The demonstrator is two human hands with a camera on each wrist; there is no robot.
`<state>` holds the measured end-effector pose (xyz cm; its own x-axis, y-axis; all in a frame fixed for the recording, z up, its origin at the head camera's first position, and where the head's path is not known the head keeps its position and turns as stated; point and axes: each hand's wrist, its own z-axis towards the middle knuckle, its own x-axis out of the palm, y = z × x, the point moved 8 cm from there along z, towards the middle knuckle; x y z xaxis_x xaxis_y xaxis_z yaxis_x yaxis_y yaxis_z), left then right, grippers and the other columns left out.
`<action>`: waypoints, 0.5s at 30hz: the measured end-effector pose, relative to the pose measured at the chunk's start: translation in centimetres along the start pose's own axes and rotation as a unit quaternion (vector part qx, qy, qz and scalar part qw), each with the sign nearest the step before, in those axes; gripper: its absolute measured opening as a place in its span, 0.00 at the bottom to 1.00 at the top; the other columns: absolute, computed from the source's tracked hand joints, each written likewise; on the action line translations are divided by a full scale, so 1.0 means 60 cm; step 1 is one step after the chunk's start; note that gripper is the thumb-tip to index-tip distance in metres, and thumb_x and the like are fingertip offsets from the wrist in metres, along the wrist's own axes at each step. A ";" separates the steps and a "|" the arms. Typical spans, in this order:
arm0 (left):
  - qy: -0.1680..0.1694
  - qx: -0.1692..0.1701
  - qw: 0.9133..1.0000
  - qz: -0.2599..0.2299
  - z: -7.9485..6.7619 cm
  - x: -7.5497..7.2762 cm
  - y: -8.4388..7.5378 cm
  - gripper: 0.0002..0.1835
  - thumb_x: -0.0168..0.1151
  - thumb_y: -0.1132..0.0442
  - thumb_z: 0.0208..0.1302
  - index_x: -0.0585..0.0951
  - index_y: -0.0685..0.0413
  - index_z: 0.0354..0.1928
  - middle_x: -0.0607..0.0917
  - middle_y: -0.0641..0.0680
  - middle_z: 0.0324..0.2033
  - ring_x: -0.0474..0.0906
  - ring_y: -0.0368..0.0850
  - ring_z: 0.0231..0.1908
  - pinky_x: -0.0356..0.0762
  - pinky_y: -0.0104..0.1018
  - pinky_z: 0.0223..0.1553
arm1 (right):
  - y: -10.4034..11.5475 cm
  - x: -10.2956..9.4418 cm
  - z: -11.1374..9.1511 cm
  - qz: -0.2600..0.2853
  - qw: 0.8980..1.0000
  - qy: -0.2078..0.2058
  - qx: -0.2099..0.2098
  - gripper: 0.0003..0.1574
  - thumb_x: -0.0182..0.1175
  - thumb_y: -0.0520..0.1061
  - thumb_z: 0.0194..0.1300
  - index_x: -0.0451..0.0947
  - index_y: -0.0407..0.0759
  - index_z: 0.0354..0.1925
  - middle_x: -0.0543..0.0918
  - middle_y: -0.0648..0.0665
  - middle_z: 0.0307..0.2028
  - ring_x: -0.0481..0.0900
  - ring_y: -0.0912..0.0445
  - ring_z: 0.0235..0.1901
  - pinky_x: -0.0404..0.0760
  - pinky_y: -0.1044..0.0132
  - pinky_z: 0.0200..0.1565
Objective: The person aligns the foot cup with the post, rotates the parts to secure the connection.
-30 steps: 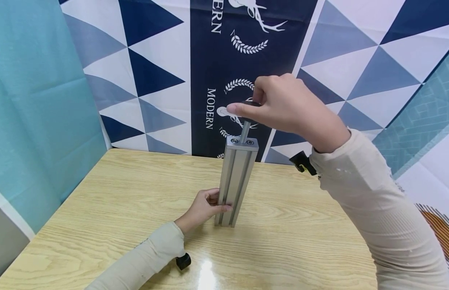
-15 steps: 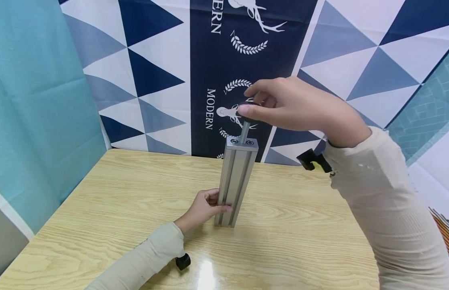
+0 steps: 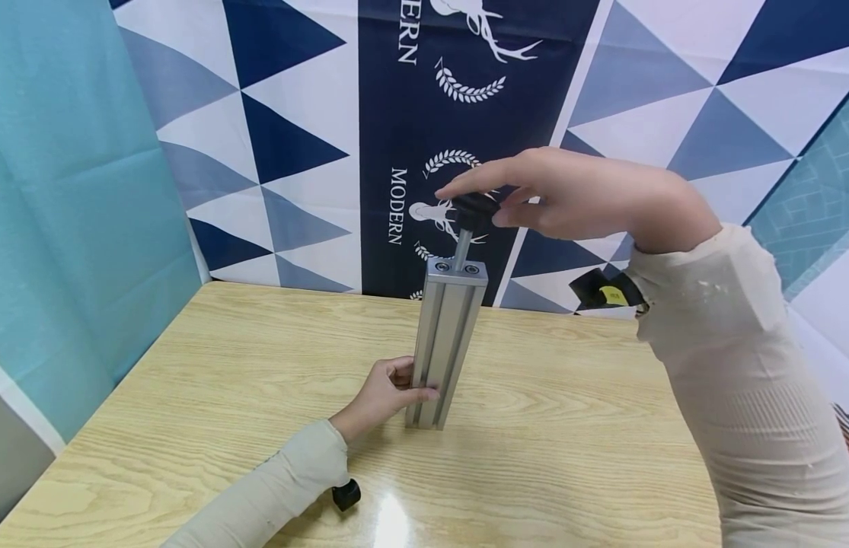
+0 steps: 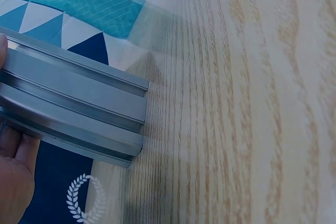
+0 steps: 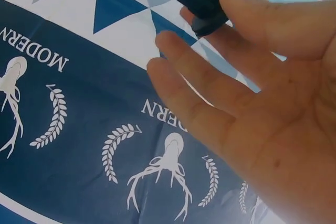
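Observation:
An aluminium extrusion profile (image 3: 451, 327) stands upright on the wooden table, its grooved faces showing. Two screws sit in the end plate (image 3: 457, 275) on top of it, and between them rises a thin metal rod (image 3: 463, 250). At the rod's upper end is a black lobed knob (image 3: 473, 213). My left hand (image 3: 381, 394) grips the profile near its foot, thumb across the front. Up at the knob, my right hand (image 3: 575, 194) pinches it with thumb and forefinger; in the right wrist view the other fingers are loosely extended below the knob (image 5: 202, 1).
The wooden table (image 3: 260, 358) runs under both hands. Behind it hangs a patterned cloth (image 3: 301, 152) with triangles and deer heads, and a teal curtain (image 3: 75, 190) is at the left. Each wrist bears a small black camera mount (image 3: 346, 495).
My right wrist has swung rightward and its fingers have uncurled and shifted round the knob, the forefinger now reaching over it. The left hand and the profile have stayed put.

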<state>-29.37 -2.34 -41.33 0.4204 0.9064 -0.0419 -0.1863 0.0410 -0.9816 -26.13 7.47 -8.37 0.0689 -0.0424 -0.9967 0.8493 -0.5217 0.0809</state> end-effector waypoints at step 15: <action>0.005 -0.014 1.000 -0.007 -0.013 0.007 -0.041 0.24 0.69 0.70 0.56 0.78 0.62 0.57 0.85 0.60 0.46 0.82 0.39 0.42 0.81 0.34 0.47 | -0.012 -0.011 0.000 -0.002 0.991 -0.095 0.098 0.25 0.63 0.52 0.65 0.78 0.41 0.56 0.80 0.47 0.31 0.77 0.57 0.33 0.77 0.63 0.40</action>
<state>-28.03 -2.36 -39.08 0.4316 0.9015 -0.0306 -0.1563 0.0414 -0.9868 -26.78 7.86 -7.75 -0.0496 -0.1894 -0.9806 0.7296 -0.6774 0.0939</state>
